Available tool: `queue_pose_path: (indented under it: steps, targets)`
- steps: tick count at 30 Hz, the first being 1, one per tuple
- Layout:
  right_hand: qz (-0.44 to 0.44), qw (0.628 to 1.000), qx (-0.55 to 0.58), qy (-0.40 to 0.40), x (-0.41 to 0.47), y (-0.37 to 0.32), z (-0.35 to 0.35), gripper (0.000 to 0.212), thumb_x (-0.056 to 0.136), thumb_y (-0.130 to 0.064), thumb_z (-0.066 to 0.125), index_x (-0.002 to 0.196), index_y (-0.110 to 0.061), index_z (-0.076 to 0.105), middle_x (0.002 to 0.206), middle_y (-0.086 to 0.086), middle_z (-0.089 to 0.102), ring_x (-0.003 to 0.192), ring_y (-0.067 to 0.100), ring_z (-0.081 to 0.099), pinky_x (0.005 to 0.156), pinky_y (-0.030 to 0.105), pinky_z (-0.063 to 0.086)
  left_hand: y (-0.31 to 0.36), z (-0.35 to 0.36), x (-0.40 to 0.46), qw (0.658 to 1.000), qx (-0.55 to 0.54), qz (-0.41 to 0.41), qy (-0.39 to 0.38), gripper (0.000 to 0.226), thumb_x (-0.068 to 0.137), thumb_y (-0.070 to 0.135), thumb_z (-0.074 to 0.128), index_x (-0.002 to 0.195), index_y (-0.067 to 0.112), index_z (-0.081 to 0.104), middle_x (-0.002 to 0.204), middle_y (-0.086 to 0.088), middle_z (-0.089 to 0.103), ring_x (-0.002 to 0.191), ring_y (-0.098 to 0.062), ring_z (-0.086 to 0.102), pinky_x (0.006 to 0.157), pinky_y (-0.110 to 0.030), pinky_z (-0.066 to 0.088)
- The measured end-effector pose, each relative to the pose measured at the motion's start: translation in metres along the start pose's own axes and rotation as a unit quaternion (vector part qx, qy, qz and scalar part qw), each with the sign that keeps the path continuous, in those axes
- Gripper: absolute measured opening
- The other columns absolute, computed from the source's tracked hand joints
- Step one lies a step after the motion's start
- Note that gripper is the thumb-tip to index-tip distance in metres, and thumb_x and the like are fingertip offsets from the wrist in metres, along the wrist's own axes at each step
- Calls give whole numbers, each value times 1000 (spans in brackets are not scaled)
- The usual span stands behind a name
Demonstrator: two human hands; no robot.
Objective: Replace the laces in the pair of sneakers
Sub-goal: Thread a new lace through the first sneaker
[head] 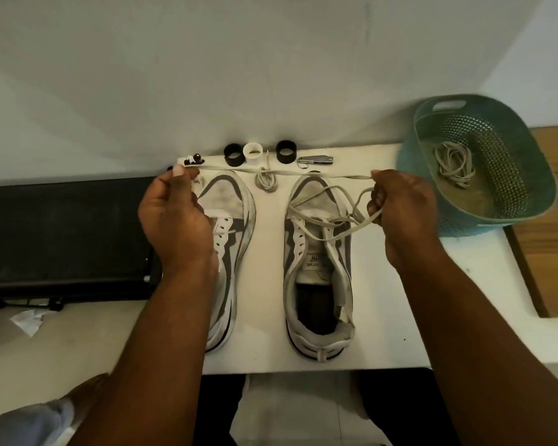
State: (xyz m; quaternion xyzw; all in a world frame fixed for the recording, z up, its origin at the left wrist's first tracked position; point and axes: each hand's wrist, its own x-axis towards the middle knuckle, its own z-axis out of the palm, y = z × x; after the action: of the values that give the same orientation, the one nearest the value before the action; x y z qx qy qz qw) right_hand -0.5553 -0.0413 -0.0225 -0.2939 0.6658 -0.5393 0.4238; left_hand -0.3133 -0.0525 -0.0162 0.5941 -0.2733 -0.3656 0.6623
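Observation:
Two worn white-and-grey sneakers stand side by side on the white table [384,317], toes pointing away from me. My left hand [174,217] hovers over the left sneaker [236,204] and pinches one end of a white lace [303,174]. That lace runs taut across to my right hand [400,207], which grips its other part along with loose loops hanging over the right sneaker [316,252]. The right sneaker's eyelets look empty. A coiled lace [266,181] lies between the two toes.
A teal perforated basket [509,175] at the right holds a bundle of laces [455,167]. Along the wall stand two black rings [233,154], a white ring [254,152], a metal clip tool [316,160] and small dark beads [192,160]. A black bench [62,236] lies left.

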Motion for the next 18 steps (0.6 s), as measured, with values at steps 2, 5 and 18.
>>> queue_pose_path:
  steps: [2,5,18]
  targets:
    - [-27,997,-66,-27,1,3,0,39,97,-26,60,64,-6,53,63,12,44,61,22,45,61,35,40,-1,1,0,998,16,61,1,19,95,35,71,83,23,79,72,-3,66,65,-24,61,63,-45,55]
    - [-106,939,-272,-179,-2,6,1,41,95,-21,63,61,1,56,55,17,48,45,7,44,48,26,40,10,1,-1,997,-14,70,10,21,87,39,78,71,25,76,68,1,65,65,-19,59,66,-39,53]
    - [-317,903,-251,-146,-11,-2,8,29,84,-17,63,108,-26,76,94,-16,65,84,-2,61,70,12,47,12,27,-36,905,98,-103,-400,34,103,-3,45,111,12,74,108,-5,79,98,-25,76,87,-38,62]
